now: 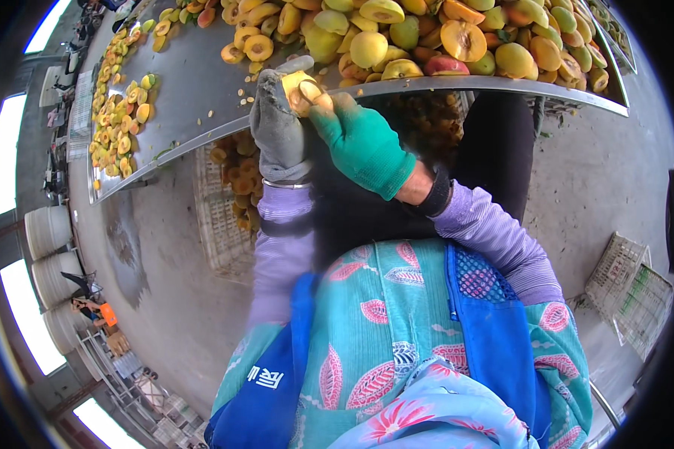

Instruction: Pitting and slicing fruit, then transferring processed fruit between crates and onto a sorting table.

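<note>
Held at the near edge of a metal surface (202, 75), upper center: one cut fruit (295, 84), yellow. Wrapped around it from the left, the grey-gloved left hand (278, 127); pinching it from the right, the green-gloved right hand (363, 146). Whether also gripping a tool: cannot tell.

Under the surface, left of the left hand and partly behind it, one pale slatted crate (210, 224), heaped with orange-yellow halves (241, 179), too many to count. Farther right under the surface, more halves (427, 120), with their container mostly hidden.

On the surface, fruit in two groups. To the upper right, one big pile (464, 41), yellow, green and orange, some cut and some whole-looking, past counting; at its front edge, one reddish fruit (447, 66). To the upper left, one loose spread (123, 123) of halves, dozens. Between the two groups, small pale bits (210, 114).

On the floor at right, pale crating (614, 277): cannot tell if one crate or two. At far left, three large pale bins (51, 230) in a row, contents not visible.
</note>
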Available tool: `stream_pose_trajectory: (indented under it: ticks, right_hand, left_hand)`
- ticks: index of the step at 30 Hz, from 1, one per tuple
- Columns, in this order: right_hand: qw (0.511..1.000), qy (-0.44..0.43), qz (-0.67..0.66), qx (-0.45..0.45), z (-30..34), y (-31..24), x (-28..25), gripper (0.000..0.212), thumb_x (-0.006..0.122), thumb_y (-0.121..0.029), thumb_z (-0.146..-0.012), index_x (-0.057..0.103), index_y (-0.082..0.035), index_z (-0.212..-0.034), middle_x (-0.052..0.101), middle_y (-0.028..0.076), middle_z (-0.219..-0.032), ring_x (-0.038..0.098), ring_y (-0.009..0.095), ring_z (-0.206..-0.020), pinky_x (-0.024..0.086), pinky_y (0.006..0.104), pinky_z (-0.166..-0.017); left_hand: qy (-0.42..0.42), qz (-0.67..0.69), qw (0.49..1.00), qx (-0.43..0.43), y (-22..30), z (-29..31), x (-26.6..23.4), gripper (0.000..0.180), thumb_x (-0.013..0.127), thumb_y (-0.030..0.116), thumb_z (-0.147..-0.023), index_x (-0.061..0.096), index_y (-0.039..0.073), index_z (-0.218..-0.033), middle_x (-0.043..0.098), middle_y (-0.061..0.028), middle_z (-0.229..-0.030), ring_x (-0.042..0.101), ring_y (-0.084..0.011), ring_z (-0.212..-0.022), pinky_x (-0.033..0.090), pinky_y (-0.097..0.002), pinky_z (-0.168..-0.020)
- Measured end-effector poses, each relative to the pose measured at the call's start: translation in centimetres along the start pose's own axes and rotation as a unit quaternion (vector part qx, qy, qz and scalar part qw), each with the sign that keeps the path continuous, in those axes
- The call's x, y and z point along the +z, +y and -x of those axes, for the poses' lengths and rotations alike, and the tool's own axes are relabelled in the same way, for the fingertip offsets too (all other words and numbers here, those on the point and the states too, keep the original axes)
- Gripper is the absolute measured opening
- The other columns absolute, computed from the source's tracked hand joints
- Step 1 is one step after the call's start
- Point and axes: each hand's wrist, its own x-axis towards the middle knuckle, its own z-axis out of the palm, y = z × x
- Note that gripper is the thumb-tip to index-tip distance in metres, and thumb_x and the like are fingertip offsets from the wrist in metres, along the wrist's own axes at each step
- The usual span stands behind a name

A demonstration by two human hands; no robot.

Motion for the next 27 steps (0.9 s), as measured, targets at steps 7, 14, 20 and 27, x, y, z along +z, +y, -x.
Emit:
stream_pose_trajectory:
  ticks: [7, 14, 20, 27]
  right_hand:
    - [0.998, -0.017, 0.056, -0.016, 0.6, -0.4, 0.2, 0.036, 0.048, -0.033, -0.092, 0.043, 0.001, -0.081, 0.053, 0.020, -0.053, 0.055, 0.038, -0.049, 0.042, 0.0457, -0.043]
    - [0.995, -0.084, -0.049, -0.026, 0.7, 0.6, -0.3, 0.039, 0.043, -0.035, -0.093, 0.047, 0.003, -0.102, 0.056, 0.022, -0.062, 0.057, 0.037, -0.051, 0.044, 0.0431, -0.044]
    - [0.931, -0.182, -0.216, 0.229, 1.0, -1.5, -1.8, 0.040, 0.041, -0.039, -0.093, 0.053, -0.001, -0.092, 0.053, 0.009, -0.060, 0.053, 0.020, -0.045, 0.043, 0.0329, -0.040]
    - [0.629, -0.298, -0.623, 0.358, -0.3, -1.8, -2.1, 0.038, 0.039, -0.044, -0.093, 0.051, -0.010, -0.081, 0.044, -0.002, -0.055, 0.040, 0.010, -0.039, 0.033, 0.0261, -0.038]
  left_hand:
    - [0.104, -0.020, 0.994, 0.011, -0.9, 0.8, 0.8, 0.040, 0.039, 0.034, -0.096, 0.059, 0.000, -0.093, 0.062, -0.0103, -0.083, 0.058, -0.0159, -0.074, 0.048, -0.0268, -0.066]
    - [0.093, -0.081, 0.992, 0.029, -0.1, 1.1, 1.7, 0.040, 0.039, 0.033, -0.094, 0.057, -0.002, -0.098, 0.063, -0.0123, -0.085, 0.060, -0.0192, -0.072, 0.050, -0.0302, -0.069]
    - [-0.076, -0.250, 0.965, 0.032, 0.9, -1.2, 0.8, 0.023, 0.046, 0.019, -0.090, 0.058, 0.000, -0.092, 0.066, -0.0101, -0.078, 0.063, -0.0181, -0.065, 0.051, -0.0281, -0.059]
    - [-0.133, -0.184, 0.964, -0.136, 1.8, -2.8, 1.0, 0.033, 0.040, 0.026, -0.094, 0.055, -0.003, -0.094, 0.063, -0.0114, -0.071, 0.060, -0.0187, -0.060, 0.050, -0.0288, -0.062]
